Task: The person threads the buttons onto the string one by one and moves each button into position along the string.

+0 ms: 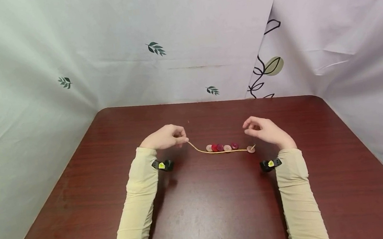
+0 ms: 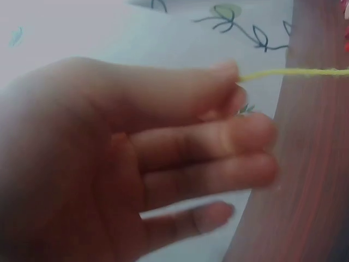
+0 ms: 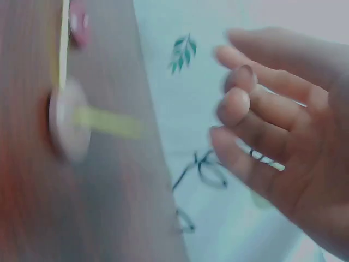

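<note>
My left hand (image 1: 165, 137) pinches one end of a yellow string (image 1: 213, 152) between thumb and index finger; in the left wrist view the string (image 2: 305, 72) runs taut from the fingertips. From there it slopes down to the tabletop and reaches a pale pink button (image 1: 249, 151) at the right. Through that button's hole a short string end sticks out, also seen beside the blurred button (image 3: 65, 131) in the right wrist view. Above and right of it hovers my right hand (image 1: 266, 130), fingers loosely bent, holding nothing.
Along the string's far side lies a row of buttons: a pale pink one (image 1: 209, 148), a red one (image 1: 214, 148), a dark red one (image 1: 220, 147), another pale pink one (image 1: 227, 147) and a maroon one (image 1: 235, 145). The brown table (image 1: 202, 213) meets a white curtain (image 1: 119, 80).
</note>
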Motion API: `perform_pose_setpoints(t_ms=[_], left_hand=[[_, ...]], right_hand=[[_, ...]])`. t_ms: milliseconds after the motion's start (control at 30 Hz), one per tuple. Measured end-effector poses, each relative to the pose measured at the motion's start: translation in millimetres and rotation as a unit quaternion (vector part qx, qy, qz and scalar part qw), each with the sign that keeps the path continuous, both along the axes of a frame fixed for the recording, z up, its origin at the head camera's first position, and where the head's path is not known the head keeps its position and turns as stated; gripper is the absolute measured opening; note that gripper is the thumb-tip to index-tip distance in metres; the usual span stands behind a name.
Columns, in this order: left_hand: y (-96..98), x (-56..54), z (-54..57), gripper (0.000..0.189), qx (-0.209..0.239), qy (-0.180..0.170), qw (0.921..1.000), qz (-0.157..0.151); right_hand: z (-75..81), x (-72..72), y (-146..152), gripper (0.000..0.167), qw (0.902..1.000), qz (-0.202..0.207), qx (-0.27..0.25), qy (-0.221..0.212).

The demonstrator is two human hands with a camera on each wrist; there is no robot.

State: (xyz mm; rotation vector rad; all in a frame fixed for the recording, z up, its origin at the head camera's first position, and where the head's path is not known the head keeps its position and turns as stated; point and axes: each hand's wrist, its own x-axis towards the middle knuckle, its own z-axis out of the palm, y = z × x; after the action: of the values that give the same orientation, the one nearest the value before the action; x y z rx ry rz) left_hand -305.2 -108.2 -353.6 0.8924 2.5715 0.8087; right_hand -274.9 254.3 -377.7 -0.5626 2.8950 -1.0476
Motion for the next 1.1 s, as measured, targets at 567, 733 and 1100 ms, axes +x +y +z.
perform_pose_setpoints(t_ms=[567, 733, 1100], left_hand=[[44.6, 17.8, 4.8, 0.01, 0.131, 0.133, 0.9824, -0.009], [48.4, 19.0, 2.2, 0.007, 0.147, 0.149, 0.9778, -0.005], [48.0, 17.3, 0.8, 0.011, 0.153, 0.176, 0.9724, 0.002]], right_hand=[[8.5, 5.3, -97.6, 0.033, 0.9692, 0.11, -0.208, -0.071], [7.5, 6.9, -99.9, 0.032, 0.9663, 0.13, -0.21, -0.071], [10.0, 6.7, -96.1, 0.013, 0.9759, 0.084, -0.194, -0.053]])
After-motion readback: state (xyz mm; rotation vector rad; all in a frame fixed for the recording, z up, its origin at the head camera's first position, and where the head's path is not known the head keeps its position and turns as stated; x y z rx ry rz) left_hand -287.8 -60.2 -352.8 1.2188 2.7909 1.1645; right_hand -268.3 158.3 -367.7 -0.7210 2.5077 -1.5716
